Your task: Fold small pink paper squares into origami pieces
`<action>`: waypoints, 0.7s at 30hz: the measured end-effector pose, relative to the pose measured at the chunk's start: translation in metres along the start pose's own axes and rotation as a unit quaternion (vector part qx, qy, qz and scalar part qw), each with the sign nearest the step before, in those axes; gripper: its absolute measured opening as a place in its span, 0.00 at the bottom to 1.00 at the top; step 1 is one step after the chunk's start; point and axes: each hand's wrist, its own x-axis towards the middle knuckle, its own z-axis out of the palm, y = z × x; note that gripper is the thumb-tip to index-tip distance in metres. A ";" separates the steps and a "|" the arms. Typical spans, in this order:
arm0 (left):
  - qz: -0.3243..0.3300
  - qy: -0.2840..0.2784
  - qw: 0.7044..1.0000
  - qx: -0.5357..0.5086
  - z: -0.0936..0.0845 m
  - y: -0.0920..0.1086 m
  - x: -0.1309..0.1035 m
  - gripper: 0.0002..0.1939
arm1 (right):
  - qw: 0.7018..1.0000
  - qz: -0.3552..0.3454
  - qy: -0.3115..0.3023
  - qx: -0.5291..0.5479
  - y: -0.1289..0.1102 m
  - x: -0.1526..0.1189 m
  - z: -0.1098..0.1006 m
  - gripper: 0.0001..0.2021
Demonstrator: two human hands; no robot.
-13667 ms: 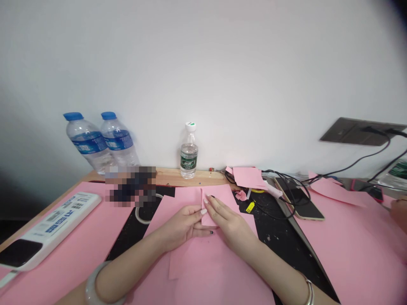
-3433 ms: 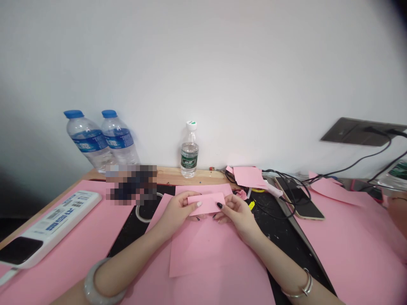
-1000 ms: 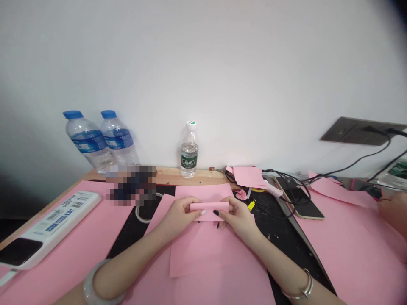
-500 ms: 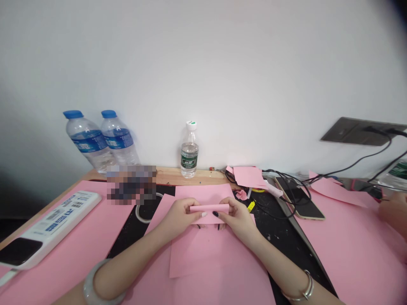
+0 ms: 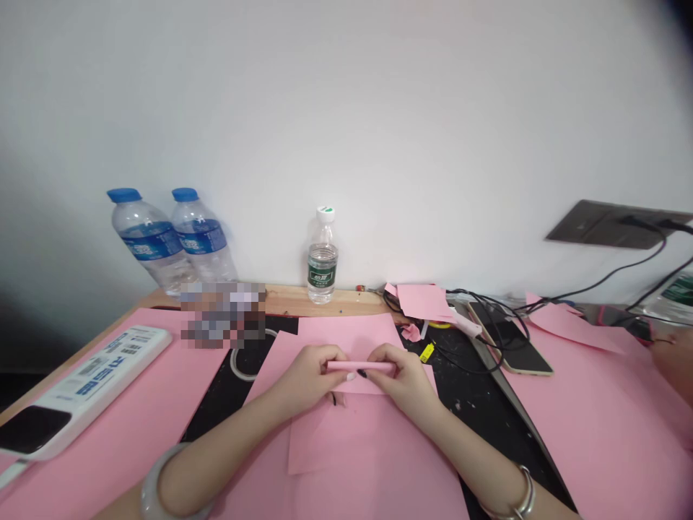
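Observation:
My left hand and my right hand hold a small piece of pink paper between them, its upper edge folded or rolled into a narrow strip. Both thumbs press the near side, their tips almost meeting in the middle. Some fingers curl behind and under the paper, partly hidden. Beneath the hands lie larger pink sheets, overlapping on a black mat.
Two blue-capped bottles lean on the wall at left, near a white device. A small water bottle stands at centre back. Right are cables, paper scraps, a phone and another person's hand.
Both hands have come slightly nearer to me with the paper. The top strip looks narrower and turned over further, and the thumbs sit closer together.

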 end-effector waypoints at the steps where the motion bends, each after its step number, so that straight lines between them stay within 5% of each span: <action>1: 0.004 -0.005 1.000 0.015 0.001 0.000 -0.001 0.06 | 1.000 -0.009 -0.006 -0.011 -0.001 -0.001 0.000 0.03; 10: 0.016 -0.026 0.997 0.075 0.003 -0.004 -0.004 0.08 | 0.999 -0.008 -0.008 -0.039 -0.006 -0.008 0.004 0.07; 21: 0.001 0.018 1.000 -0.025 0.003 -0.002 0.000 0.10 | 0.995 0.087 0.052 0.021 -0.006 0.001 -0.002 0.12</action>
